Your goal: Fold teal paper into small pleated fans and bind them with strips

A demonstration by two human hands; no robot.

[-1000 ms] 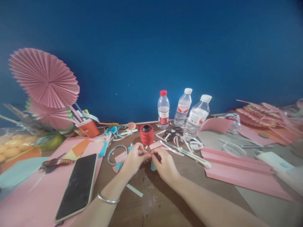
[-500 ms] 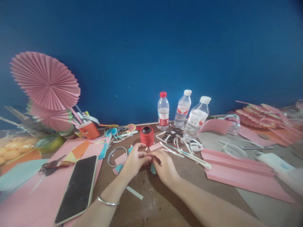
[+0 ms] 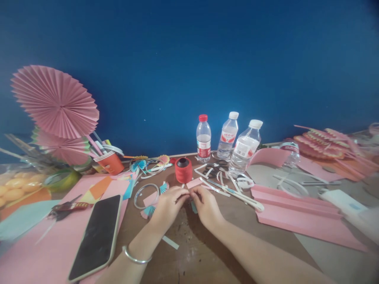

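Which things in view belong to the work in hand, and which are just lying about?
In the work: teal paper piece, apparently in the right fingers; probably the red thread spool.
Lying about: smartphone, red-capped bottle, orange paper cup, large pink paper fan.

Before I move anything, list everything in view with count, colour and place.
Wall: one, blue, behind
Table: one, brown, below
Bottles: four, clear, one red-capped; three standing back centre, one right
Spool: one, red, centre
Scissors: black, behind cutter; count unclear
Cutter: one, white, right of centre
Phone: one, black screen, front left
Fans: two, pink, back left
Cup: one, orange, below fans
Tape: one roll, green, left
Balls: several, orange-yellow, far left
Papers: many, mostly pink, both sides
Paper piece: one, teal, beneath fingers
Bracelet: one, silver, left wrist
Left hand, right hand: centre, fingertips together
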